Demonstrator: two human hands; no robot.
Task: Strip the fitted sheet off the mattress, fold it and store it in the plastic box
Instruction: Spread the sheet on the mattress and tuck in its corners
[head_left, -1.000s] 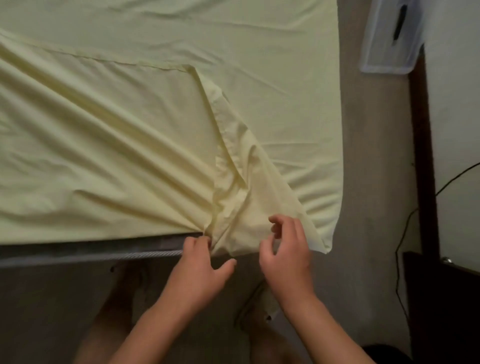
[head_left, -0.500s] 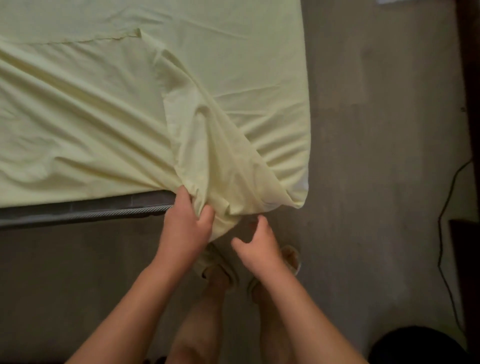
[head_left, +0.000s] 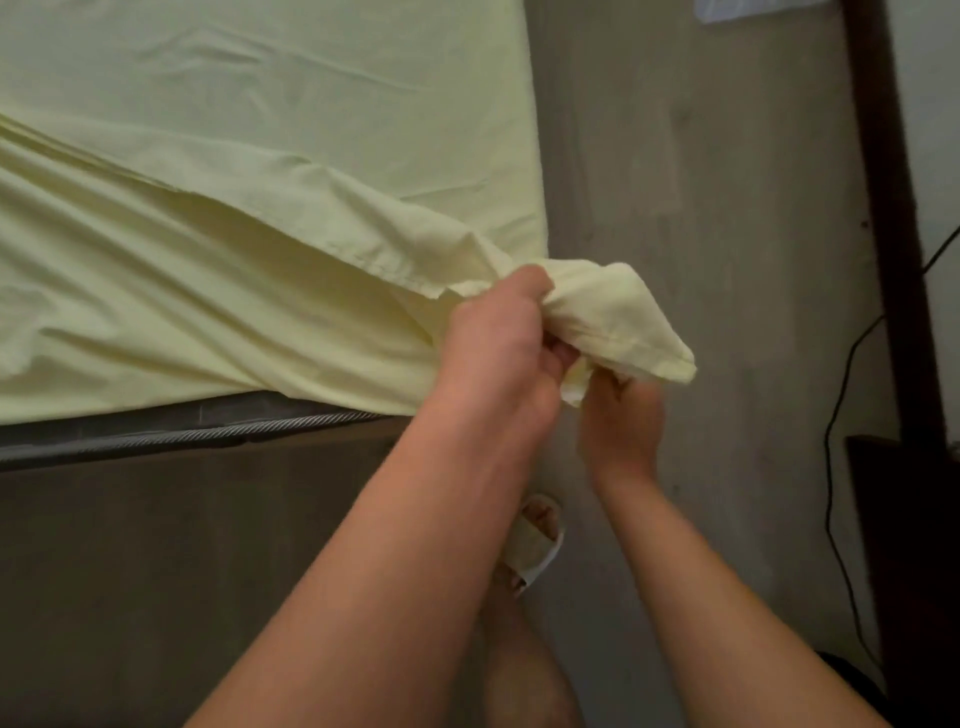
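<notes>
**Head view: both hands on the lifted sheet corner**

Head camera looks down on the near right corner of the bed, and we see the pale yellow fitted sheet (head_left: 208, 291) lifted free there. The left hand (head_left: 496, 343) is closed round a bunched handful of the corner, knuckles up, holding the cloth above the mattress's corner and out over the floor (head_left: 701, 218). The right hand (head_left: 623, 423) sits just below and to the right of it. Its fingers are curled upward into the underside of the bunch, gripping the loose lower edge. The two hands are nearly touching, with the wad of cloth between and above them.

From the left hand a hemmed edge of the sheet runs back in a long diagonal to the left across the bed. The cloth on the near side of that line is pulled into taut creases that lead to the grip. Beyond it, more yellow cloth lies flat over the bed's top up to its right edge. Along the near side the sheet has ridden up, and we see the grey side of the mattress (head_left: 156, 415) with its corded piping.

Below the forearms we see a foot in a light sandal (head_left: 537, 540) on the floor. At the top edge, well apart from the hands, a pale sliver of the plastic box (head_left: 753, 9) shows. A black cable (head_left: 839, 415) trails down at the right beside a dark wooden post (head_left: 883, 208).
</notes>
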